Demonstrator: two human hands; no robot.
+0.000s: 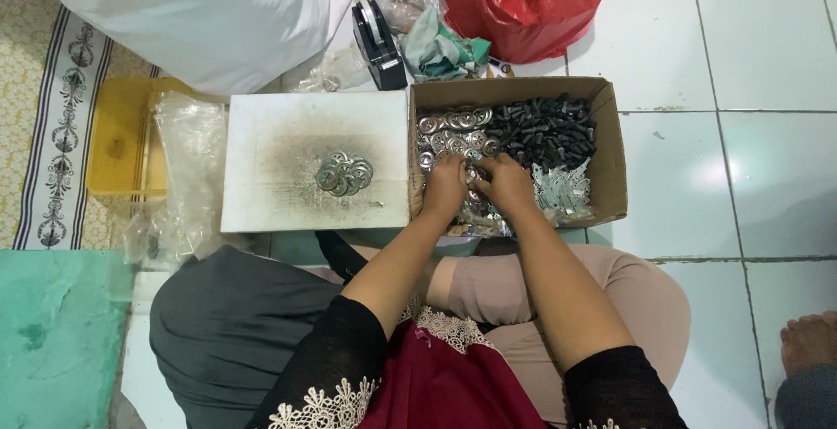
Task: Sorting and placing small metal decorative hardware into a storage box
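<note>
I take the cardboard box point(610, 146) as my landmark. Left of it lies a stained white board point(261, 146) bearing a small heap of metal discs point(343, 173). Inside the box, black cylinders point(549, 131) fill the far right and silver discs point(453, 124) the far left. My left hand point(445, 189) and right hand point(506, 187) meet at its near-middle, fingers curled into the silver pieces (what they pinch, I cannot tell). I judge this sorting or picking; next calls for a clean pinch.
</note>
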